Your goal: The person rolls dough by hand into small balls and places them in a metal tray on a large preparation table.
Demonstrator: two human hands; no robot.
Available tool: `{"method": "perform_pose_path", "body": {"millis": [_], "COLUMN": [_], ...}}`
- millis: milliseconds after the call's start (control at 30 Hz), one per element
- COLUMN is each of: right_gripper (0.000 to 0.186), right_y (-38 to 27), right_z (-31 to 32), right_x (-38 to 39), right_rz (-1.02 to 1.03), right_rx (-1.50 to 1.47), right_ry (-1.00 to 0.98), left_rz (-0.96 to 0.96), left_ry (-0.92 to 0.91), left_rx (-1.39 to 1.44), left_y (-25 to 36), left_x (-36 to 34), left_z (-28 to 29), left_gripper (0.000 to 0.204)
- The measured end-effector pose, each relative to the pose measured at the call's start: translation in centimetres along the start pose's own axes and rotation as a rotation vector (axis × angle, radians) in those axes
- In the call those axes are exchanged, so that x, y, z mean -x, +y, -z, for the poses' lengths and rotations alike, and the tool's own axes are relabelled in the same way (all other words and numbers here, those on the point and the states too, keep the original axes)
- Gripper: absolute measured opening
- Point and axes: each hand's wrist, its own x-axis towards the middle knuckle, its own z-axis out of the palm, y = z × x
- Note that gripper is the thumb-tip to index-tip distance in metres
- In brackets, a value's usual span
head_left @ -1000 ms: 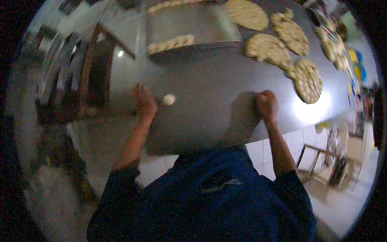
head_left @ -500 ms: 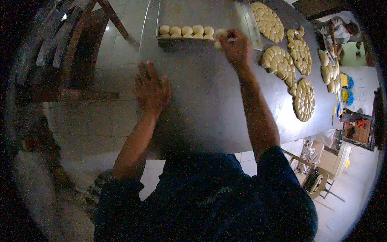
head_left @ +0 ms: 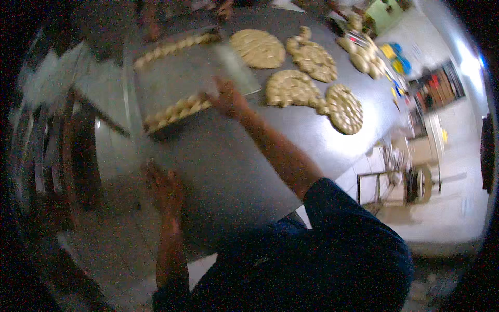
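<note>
A shallow metal baking tray (head_left: 176,78) lies on the table at the far left. Dough balls (head_left: 176,112) line its near edge, and more dough balls (head_left: 176,49) run along its far edge. My right hand (head_left: 230,99) is at the right end of the near row, its fingertips by the last balls. Motion smears those fingers, so whether they hold a ball is unclear. Over the table's left edge hovers my left hand (head_left: 166,190), blurred, with its fingers apart and nothing in them.
Right of the tray, several flat rounds of cut dough (head_left: 257,48) lie on the metal table (head_left: 223,171). Larger dough pieces (head_left: 364,54) sit at the far right. Another person's hand (head_left: 224,10) shows past the tray. A wheeled stand (head_left: 416,184) is on the floor at right.
The head view has swung, so the tray appears lower and further left with its far row showing. My right hand has come to the near row's right end; my left hand remains apart from it.
</note>
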Motion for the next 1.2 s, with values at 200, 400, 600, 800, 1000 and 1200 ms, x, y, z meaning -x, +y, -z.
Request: {"method": "perform_pose_path", "body": {"millis": [200, 400, 600, 800, 1000, 1200], "right_gripper": [0.045, 0.034, 0.029, 0.034, 0.030, 0.051], "right_y": [34.4, 44.1, 36.6, 9.6, 18.8, 25.6], "right_z": [4.1, 15.4, 14.3, 5.6, 9.3, 7.4], "right_x": [15.5, 16.5, 21.4, 25.2, 34.0, 32.9], "right_rz": [-0.299, -0.438, -0.327, -0.189, -0.410, -0.123], "right_rx": [-0.607, 0.659, 0.066, -0.964, -0.680, 0.374], "right_ry": [0.582, 0.464, 0.033, -0.009, 0.398, 0.131], "left_rz": [-0.101, -0.170, -0.156, -0.078, -0.007, -0.855], "left_ry": [0.066, 0.038, 0.057, -0.405, -0.405, 0.017], "left_rx": [0.098, -0.019, -0.036, 1.231, 0.801, -0.052], "left_y": [4.3, 0.6, 2.2, 20.7, 1.1, 2.5], "left_x": [-0.5, -0.5, 1.6, 8.7, 10.2, 8.1], "left_z": [-3.5, -5.2, -2.0, -4.1, -6.2, -3.4], "left_gripper": [0.069, 0.069, 0.062, 0.050, 0.042, 0.030]}}
